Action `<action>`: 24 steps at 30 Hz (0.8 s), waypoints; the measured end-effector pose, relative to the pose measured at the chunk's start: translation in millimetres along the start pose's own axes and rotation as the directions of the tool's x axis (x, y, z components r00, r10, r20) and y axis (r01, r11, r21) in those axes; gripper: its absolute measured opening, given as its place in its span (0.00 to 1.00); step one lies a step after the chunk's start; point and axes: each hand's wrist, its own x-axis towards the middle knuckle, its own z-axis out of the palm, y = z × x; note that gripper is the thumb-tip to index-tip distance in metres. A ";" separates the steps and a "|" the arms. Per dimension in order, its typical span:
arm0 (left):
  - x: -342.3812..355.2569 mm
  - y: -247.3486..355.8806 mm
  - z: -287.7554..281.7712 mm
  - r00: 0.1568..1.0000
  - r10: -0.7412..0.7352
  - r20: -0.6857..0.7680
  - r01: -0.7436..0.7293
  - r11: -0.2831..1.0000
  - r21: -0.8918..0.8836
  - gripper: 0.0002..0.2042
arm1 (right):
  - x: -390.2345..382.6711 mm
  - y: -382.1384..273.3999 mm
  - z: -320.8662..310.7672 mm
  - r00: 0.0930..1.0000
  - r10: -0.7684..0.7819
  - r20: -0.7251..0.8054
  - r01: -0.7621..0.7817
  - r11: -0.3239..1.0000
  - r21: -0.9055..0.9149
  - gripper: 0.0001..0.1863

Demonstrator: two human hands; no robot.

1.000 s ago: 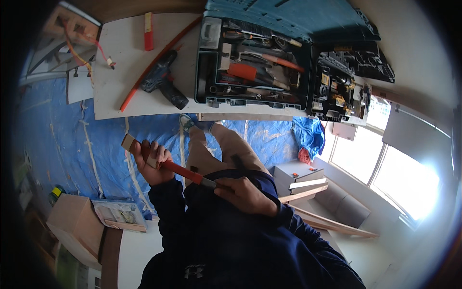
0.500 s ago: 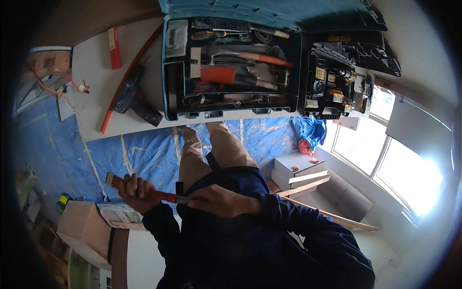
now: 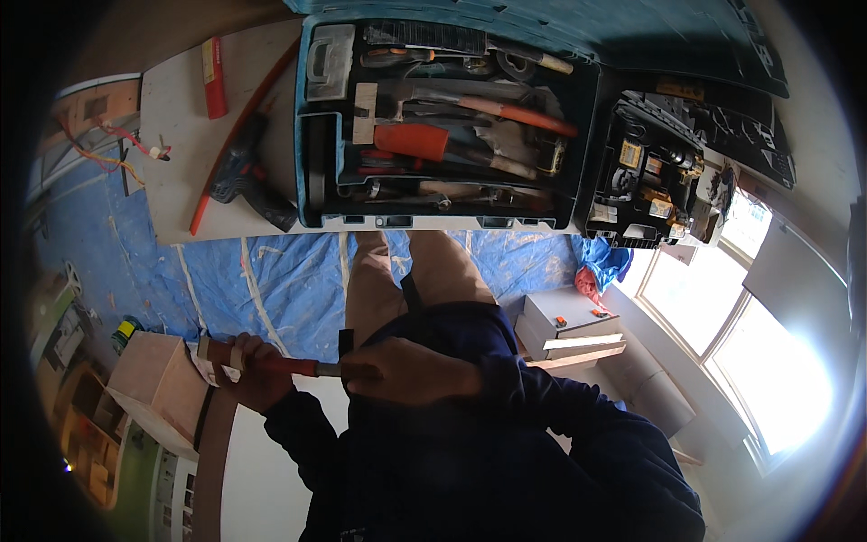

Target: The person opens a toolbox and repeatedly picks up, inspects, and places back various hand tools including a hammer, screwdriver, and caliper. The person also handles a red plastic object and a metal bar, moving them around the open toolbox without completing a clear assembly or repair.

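Note:
My left hand (image 3: 257,372) is closed around one end of a long hand tool with a red shaft (image 3: 291,366), held level in front of my body. A brown end with a pale band (image 3: 217,352) sticks out past the left fingers. At the other end my right hand (image 3: 411,372) grips it, beside a short grey metal section (image 3: 329,369). The right fingers hide part of this end, so the tool's exact kind does not show. Beyond my hands, an open teal toolbox (image 3: 318,194) holds hammers, pliers and other hand tools.
On the pale worktop (image 3: 172,203) lie a dark cordless drill (image 3: 248,185), a long red strip (image 3: 203,203) and a red box (image 3: 213,86). An open black case (image 3: 623,237) holds yellow-and-black power tools. Blue sheeting (image 3: 298,280) covers the floor. A wooden box (image 3: 158,384) stands left.
The view has shifted, and the toolbox looks larger. My left hand has come slightly lower and the tool lies more level. Both hands keep their grip.

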 end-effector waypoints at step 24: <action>1.5 -14.9 -30.1 0.982 -0.175 0.072 0.168 0.982 0.090 0.16 | 81.8 70.0 -96.8 0.708 -0.452 -0.542 -0.107 0.691 -0.715 0.43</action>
